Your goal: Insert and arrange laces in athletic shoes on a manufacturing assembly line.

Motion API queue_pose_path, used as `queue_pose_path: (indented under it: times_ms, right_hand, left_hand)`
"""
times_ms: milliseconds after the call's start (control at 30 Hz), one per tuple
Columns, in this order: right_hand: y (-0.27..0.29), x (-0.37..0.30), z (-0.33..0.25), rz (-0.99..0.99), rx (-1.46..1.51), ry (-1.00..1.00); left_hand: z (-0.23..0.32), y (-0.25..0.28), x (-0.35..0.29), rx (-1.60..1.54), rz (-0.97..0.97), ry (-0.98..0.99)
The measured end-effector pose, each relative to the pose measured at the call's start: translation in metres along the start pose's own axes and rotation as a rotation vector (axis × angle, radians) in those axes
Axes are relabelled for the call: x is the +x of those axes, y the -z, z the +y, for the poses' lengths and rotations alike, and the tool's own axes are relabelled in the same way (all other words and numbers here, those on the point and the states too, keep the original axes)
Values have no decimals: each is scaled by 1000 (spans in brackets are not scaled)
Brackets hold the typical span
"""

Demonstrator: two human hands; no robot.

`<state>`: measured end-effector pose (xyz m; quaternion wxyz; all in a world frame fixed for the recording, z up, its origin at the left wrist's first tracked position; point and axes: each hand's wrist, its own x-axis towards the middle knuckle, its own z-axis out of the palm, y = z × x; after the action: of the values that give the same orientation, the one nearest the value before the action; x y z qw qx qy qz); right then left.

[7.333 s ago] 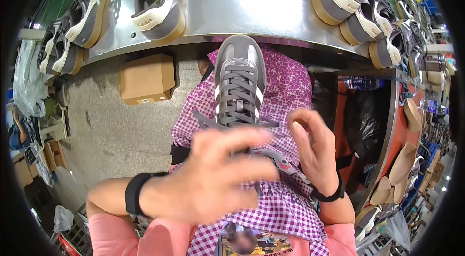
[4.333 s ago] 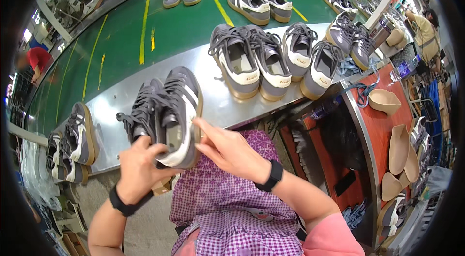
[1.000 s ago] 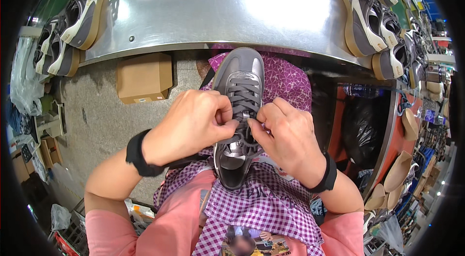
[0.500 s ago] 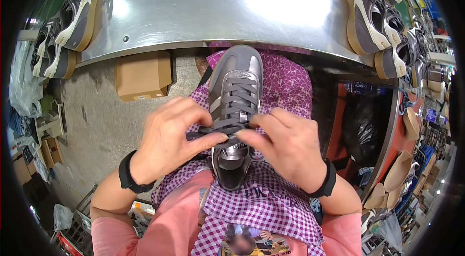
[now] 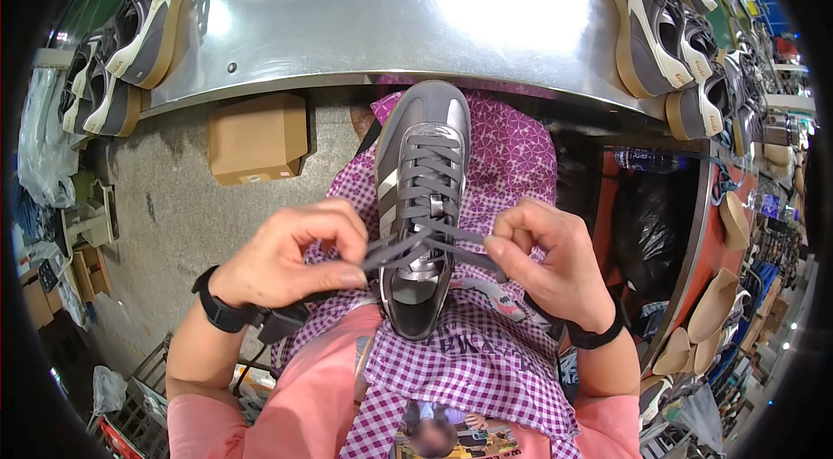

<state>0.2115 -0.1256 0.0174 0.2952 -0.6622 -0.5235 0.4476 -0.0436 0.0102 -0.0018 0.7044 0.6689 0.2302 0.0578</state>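
A grey sneaker (image 5: 427, 125) with a metallic sheen lies on my lap, over a purple-and-white checked apron, its toe pointing away from me. Dark grey laces (image 5: 431, 171) criss-cross up its tongue. My left hand (image 5: 299, 255) pinches one side of the lace, between thumb and fingers, to the left of the shoe opening. On the other side, my right hand (image 5: 548, 252) pinches the lace too. Strands stretch sideways between both hands and cross above the tongue. Whether the crossing is a knot or a bow I cannot tell.
Ahead stands a shiny metal table (image 5: 347, 16). Similar sneakers line its left end (image 5: 152, 25) and right end (image 5: 651, 25). A cardboard box (image 5: 256, 138) rests on the floor. To the right are a black plastic bag (image 5: 646, 233) and beige insoles (image 5: 713, 307) beside a red rack.
My hands have drawn apart, left hand leftward and right hand rightward. The lace that was bunched at the tongue is now stretched out between them. The sneaker has stayed in place.
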Motion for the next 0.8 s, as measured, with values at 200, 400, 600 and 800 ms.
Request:
queue_pose_path:
  times_ms: [200,400,600,800]
  right_hand:
    - [-17,4,2,389,-436,356]
    - [-36,4,-11,128,-547,495]
    - [14,-33,17,-170,506,344]
    - [-5,-23,-10,-500,162,-112]
  left_hand:
    - [14,-7,10,794,307,-343]
    - [21,-44,15,1102,138,-380]
    - [25,-1,-9,290,-227,-149]
    - [45,-18,2,551,-264,330]
